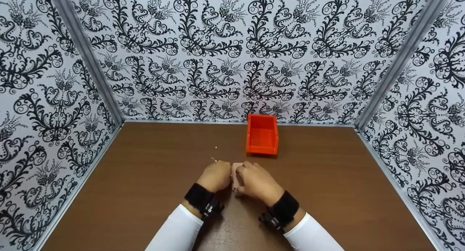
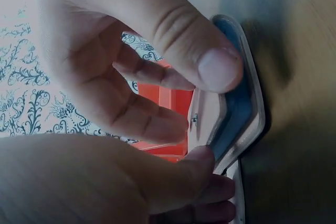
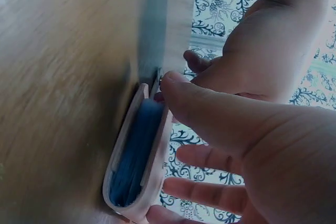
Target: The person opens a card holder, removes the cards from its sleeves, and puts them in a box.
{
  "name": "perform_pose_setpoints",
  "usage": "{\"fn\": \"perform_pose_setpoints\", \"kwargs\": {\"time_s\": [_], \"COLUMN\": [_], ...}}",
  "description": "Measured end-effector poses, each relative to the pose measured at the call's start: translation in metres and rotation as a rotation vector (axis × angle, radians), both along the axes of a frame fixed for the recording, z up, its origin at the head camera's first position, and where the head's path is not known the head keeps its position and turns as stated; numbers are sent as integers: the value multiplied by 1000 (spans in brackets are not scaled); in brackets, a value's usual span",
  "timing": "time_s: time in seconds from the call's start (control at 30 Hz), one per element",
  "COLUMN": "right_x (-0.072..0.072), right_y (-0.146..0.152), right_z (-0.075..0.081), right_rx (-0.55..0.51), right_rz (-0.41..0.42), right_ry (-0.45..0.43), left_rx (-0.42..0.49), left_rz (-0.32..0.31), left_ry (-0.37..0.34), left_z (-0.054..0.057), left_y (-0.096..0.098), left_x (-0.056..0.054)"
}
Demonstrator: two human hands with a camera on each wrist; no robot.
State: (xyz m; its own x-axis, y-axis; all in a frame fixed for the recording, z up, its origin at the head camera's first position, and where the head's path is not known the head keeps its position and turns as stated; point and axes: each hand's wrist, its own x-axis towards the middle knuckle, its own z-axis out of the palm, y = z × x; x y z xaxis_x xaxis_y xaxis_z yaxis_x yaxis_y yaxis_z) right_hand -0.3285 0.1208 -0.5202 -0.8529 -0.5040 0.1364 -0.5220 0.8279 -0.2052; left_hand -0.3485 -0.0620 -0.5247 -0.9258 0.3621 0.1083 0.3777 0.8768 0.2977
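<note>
A small pink wallet (image 1: 237, 178) stands on the brown table between the two hands. It is partly covered, with blue inside its edges in the right wrist view. The right hand (image 1: 257, 181) grips it: in the left wrist view the thumb (image 2: 218, 69) presses its near edge, with fingers on the far side. A metal stud (image 2: 195, 118) shows on the pink face. From the left, the left hand (image 1: 216, 175) pinches the wallet's edge between thumb (image 2: 199, 161) and fingers. A thin pink part (image 2: 239, 192) sticks out by those fingers.
An orange-red open bin (image 1: 262, 134) sits just beyond the hands, near the back wall. Tiny light-coloured bits (image 1: 216, 147) lie past the left hand, too small to identify. Patterned walls (image 1: 225, 62) enclose the brown table (image 1: 145, 185) at the back and both sides.
</note>
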Motion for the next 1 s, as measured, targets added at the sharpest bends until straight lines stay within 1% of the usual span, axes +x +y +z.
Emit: {"fn": "perform_pose_setpoints", "kwargs": {"time_s": [0.17,0.3,0.37,0.43,0.53,0.67,0.73,0.93,1.0], "right_x": [-4,-4,-5,-5,-6,-7,-8,-9,-9], "right_y": [0,1,3,4,8,13,16,20,21], "right_z": [-3,-2,-1,0,4,9,12,18,20], "right_rx": [1,-6,-16,-26,-54,-97,-112,-120,-131], "right_rz": [15,26,39,52,82,116,124,129,113], "right_ry": [25,48,58,59,42,-8,-36,-61,-69], "left_rx": [-9,22,41,37,25,-12,-31,-100,-120], "left_rz": [-14,-25,-26,-26,-29,-29,-17,18,26], "left_ry": [40,32,18,12,7,24,36,82,87], "left_z": [0,0,0,-1,-1,-1,-1,-2,-1], "left_y": [-1,-1,-1,-2,-2,-1,0,7,9], "left_x": [2,2,1,0,0,1,1,0,1]}}
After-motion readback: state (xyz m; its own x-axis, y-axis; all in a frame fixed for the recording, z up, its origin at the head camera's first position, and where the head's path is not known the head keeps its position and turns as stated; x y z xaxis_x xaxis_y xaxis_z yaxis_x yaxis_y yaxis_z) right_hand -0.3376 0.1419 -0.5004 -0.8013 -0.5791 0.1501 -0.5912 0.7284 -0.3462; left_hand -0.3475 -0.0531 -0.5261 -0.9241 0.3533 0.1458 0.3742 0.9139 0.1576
